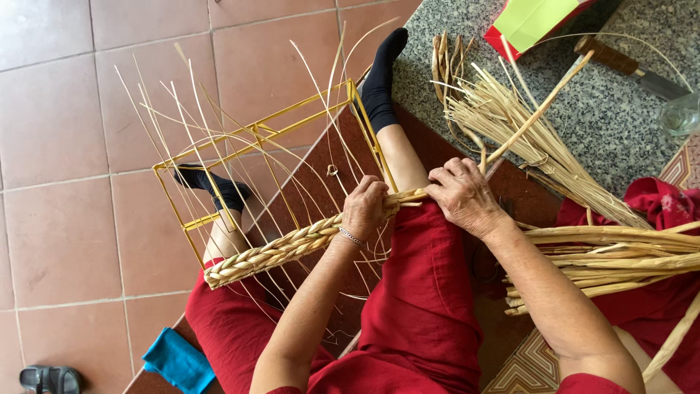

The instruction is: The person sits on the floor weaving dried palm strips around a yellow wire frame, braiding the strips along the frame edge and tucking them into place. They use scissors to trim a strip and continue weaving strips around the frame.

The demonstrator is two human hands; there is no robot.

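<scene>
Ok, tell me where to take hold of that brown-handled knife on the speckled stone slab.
Probably grip the brown-handled knife by its dark handle, coming from above. It lies flat on the speckled stone slab, handle pointing toward the straw bundle, grey blade toward the glass; the handle end looks clear, apart from one thin straw strand over it.

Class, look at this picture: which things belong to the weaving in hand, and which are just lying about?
In use:
left hand and right hand, both gripping the braid
loose straw
thick stalks
yellow frame, with strands running across it

Lying about:
knife
red and green box
glass
blue cloth
sandal
</scene>
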